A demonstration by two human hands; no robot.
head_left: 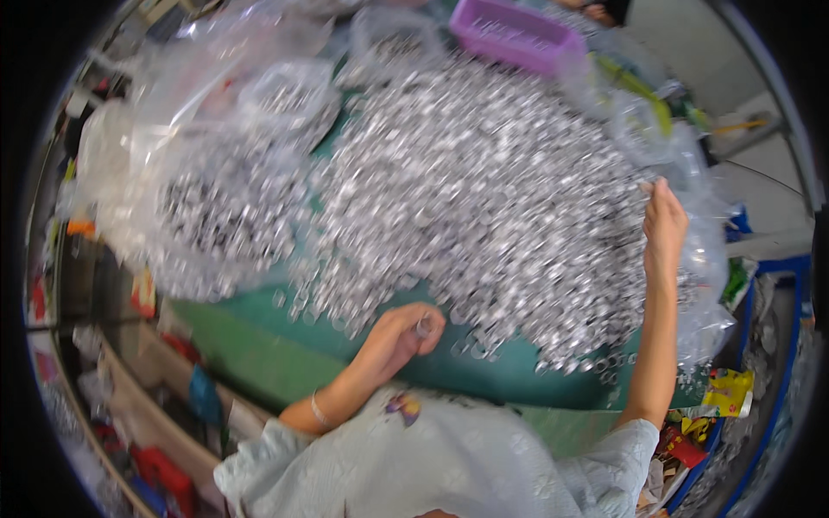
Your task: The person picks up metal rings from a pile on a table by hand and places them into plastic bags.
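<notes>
My left hand [404, 338] is closed at the near edge of a wide pile of small shiny metal rings [484, 190]. A small round metal ring [425, 325] shows between its thumb and fingers; whether more rings sit behind it I cannot tell. My right hand [665, 226] reaches out to the pile's right side, beside a clear plastic bag [704, 224]. Its fingers are drawn together, and blur hides what they hold, if anything. The rings lie loose on a green tabletop [285, 345].
Large clear bags of rings [224, 207] stand at the left. A purple plastic basket [518, 39] sits at the far side, with more bags beside it. Wooden shelving [164, 388] is at the lower left, a blue-edged bin [777, 363] at the right. Another person's hand [596, 12] shows at the top.
</notes>
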